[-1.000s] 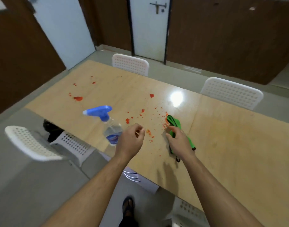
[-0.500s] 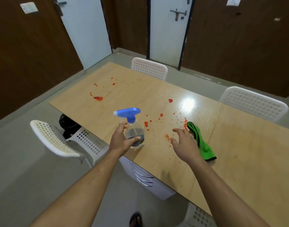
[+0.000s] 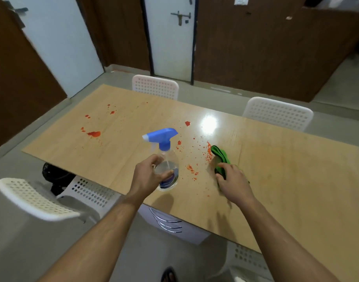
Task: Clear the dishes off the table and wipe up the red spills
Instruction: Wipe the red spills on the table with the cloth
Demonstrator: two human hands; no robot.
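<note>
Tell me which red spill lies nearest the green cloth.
The dense streak of red specks touching the green cloth at its left edge; the other spills sit apart, further left across the table.

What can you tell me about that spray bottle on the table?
The spray bottle stands upright near the table's near edge. It has a clear, rounded plastic body with a dark blue label low down and a blue trigger head with a white nozzle pointing left. The left hand grips its body.

Head-worn camera looks forward and down over the table (image 3: 296, 180).
</note>
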